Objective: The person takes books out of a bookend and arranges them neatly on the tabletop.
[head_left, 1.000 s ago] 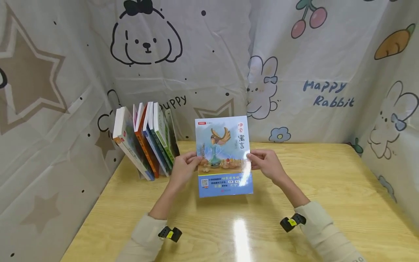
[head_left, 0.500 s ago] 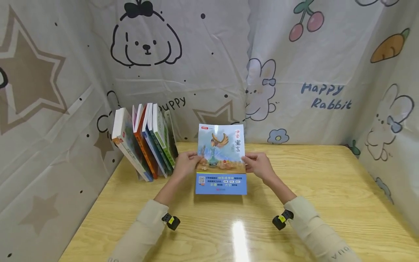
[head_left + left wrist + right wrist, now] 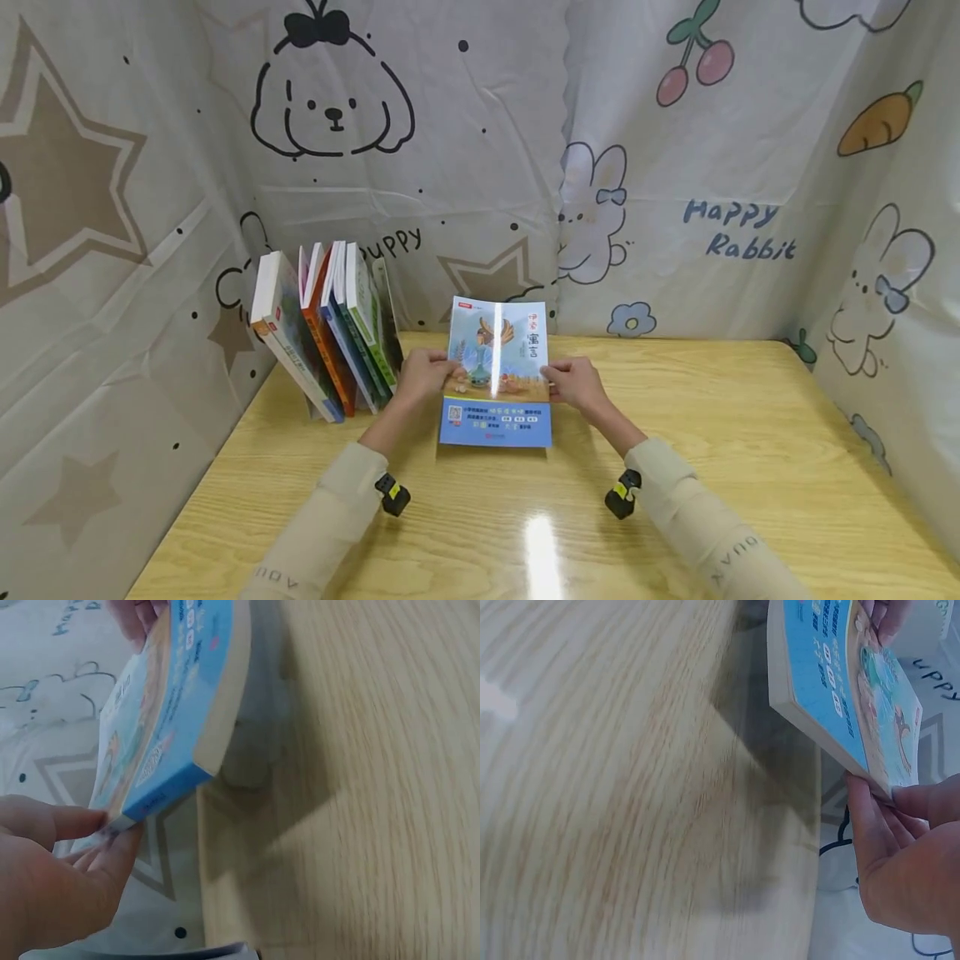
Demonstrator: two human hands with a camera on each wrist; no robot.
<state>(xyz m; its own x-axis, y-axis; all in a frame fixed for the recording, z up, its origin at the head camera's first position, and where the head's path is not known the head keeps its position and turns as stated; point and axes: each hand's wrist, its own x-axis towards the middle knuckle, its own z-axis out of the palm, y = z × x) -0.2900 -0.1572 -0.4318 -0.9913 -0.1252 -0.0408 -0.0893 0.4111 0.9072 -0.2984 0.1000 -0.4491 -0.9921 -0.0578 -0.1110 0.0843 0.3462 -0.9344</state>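
A paperback book (image 3: pixel 468 425) with a pale blue illustrated cover and a blue lower band is held above the table, its cover facing up toward me. My left hand (image 3: pixel 423 377) grips its left edge, thumb on the cover and fingers beneath. On the opposite edge, my right hand (image 3: pixel 577 383) pinches the book the same way. Both wrist views show the book (image 3: pixel 184 735) tilted off the wood, with a shadow under it. The left hand (image 3: pixel 64 877) holds the spine side; the right hand (image 3: pixel 911 855) holds the page side.
Several upright books (image 3: pixel 330 333) lean together at the back left of the wooden table (image 3: pixel 712 467), close to the left hand. A printed cloth (image 3: pixel 480 167) hangs behind and along both sides.
Both hands have brought the book lower and slightly left, and its cover has tilted back flatter. The upright books stand as before; the camera view has shifted a little.
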